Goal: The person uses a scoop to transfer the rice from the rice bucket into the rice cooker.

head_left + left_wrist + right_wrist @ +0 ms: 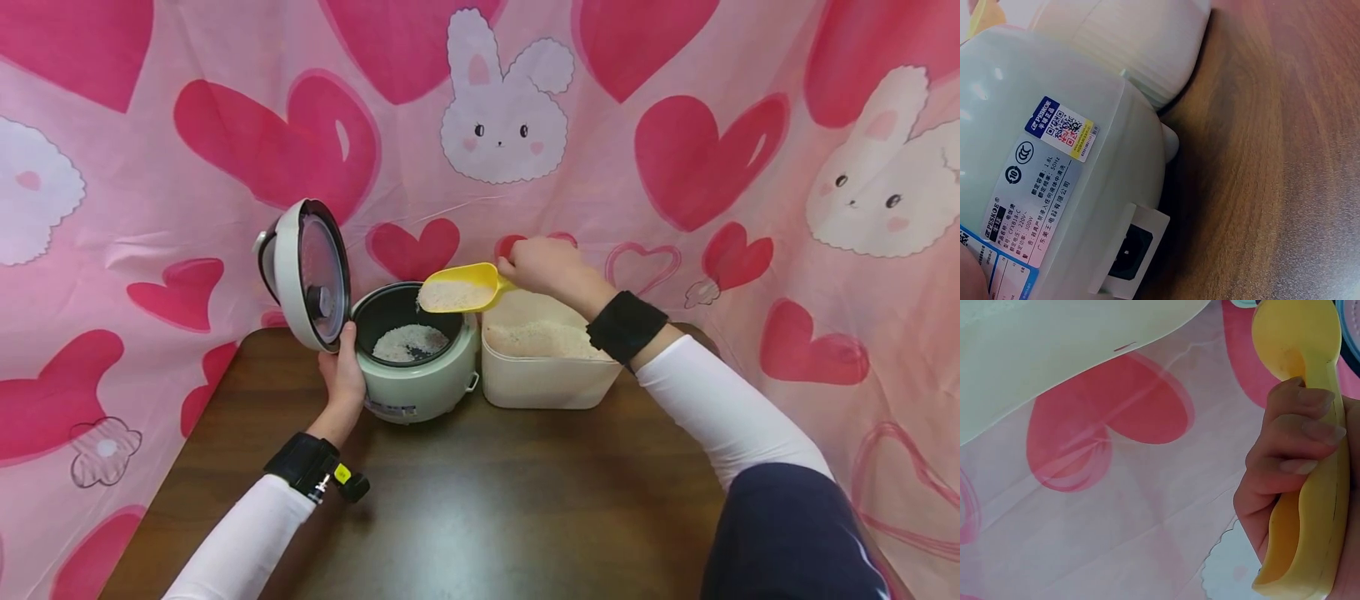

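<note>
My right hand (pixel 543 265) grips the handle of a yellow scoop (pixel 1322 487); in the right wrist view the fingers curl round it. The scoop holds a heap of pale rice (pixel 453 295) and is over the right side of an open rice cooker (pixel 416 387). A few grains seem to fall from its tip. White rice (pixel 408 342) lies in the dark inner pot. My left hand (pixel 345 379) rests against the cooker's left side, thumb up near the rim, below the raised lid (pixel 292 275). Its other fingers are partly hidden.
A cream bin (pixel 551 385) holding more rice stands right beside the cooker on the brown wooden table (pixel 480 500). The left wrist view shows the cooker's label (pixel 1035 194) and power socket (pixel 1132 250). A pink curtain (pixel 525 200) hangs close behind.
</note>
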Action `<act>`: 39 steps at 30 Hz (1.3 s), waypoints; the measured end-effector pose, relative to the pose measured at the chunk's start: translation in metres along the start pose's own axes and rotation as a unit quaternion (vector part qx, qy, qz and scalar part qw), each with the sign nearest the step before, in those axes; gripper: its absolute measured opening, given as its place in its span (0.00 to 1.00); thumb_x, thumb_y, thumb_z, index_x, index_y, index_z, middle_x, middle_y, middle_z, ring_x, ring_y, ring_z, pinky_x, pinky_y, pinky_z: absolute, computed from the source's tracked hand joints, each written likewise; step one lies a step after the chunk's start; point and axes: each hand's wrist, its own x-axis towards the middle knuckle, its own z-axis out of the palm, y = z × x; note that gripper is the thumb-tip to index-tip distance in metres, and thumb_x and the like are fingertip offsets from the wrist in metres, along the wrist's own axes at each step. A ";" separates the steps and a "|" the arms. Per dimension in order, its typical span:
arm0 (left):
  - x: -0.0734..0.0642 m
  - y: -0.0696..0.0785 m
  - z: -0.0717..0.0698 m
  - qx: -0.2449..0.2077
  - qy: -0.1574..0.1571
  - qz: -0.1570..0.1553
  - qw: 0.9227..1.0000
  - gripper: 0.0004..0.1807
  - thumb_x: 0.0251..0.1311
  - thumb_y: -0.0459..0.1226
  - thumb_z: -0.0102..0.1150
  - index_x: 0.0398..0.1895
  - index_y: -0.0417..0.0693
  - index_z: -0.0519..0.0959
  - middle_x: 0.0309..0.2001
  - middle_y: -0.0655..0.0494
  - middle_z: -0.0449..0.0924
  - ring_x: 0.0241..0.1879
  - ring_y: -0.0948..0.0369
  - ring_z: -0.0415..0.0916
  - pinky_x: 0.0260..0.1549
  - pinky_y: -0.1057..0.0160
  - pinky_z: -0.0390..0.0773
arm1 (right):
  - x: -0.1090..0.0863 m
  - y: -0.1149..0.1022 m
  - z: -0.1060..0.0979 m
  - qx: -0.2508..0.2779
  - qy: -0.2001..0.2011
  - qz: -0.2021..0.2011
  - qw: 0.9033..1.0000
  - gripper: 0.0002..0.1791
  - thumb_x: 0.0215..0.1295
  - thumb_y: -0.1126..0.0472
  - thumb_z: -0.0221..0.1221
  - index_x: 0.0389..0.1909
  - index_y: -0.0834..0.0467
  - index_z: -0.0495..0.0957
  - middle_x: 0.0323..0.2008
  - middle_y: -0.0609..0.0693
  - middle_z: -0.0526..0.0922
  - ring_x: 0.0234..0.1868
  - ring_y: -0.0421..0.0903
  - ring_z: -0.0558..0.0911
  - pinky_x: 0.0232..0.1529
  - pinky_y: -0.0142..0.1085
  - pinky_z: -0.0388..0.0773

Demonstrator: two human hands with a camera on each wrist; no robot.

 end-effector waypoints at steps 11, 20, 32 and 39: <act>0.000 0.002 -0.001 -0.002 -0.003 0.006 1.000 0.31 0.74 0.53 0.53 0.69 0.41 0.74 0.66 0.47 0.76 0.65 0.58 0.69 0.73 0.60 0.62 | 0.002 -0.014 0.005 -0.027 0.036 -0.001 0.999 0.23 0.77 0.49 0.47 0.26 0.57 0.78 0.22 0.52 0.74 0.29 0.54 0.79 0.29 0.43 0.76; 0.001 0.000 0.000 0.000 -0.005 0.006 1.000 0.31 0.74 0.54 0.52 0.70 0.43 0.73 0.66 0.50 0.76 0.66 0.58 0.69 0.73 0.59 0.62 | 0.002 -0.024 0.010 -0.075 0.069 -0.010 0.995 0.25 0.77 0.49 0.48 0.21 0.58 0.75 0.19 0.53 0.74 0.26 0.54 0.79 0.29 0.44 0.80; 0.001 0.000 0.000 0.003 -0.007 0.004 1.000 0.31 0.74 0.53 0.52 0.70 0.42 0.72 0.67 0.47 0.75 0.66 0.56 0.69 0.74 0.58 0.62 | 0.002 -0.032 0.014 -0.113 0.109 -0.023 0.987 0.29 0.80 0.48 0.47 0.18 0.59 0.75 0.19 0.54 0.75 0.25 0.56 0.80 0.28 0.46 0.83; 0.002 -0.001 -0.001 0.005 -0.009 -0.001 1.000 0.32 0.74 0.54 0.52 0.70 0.43 0.72 0.68 0.48 0.74 0.67 0.56 0.68 0.74 0.58 0.61 | 0.005 -0.034 0.017 -0.099 0.117 -0.039 0.987 0.28 0.79 0.48 0.49 0.19 0.59 0.77 0.19 0.54 0.76 0.26 0.56 0.80 0.29 0.45 0.84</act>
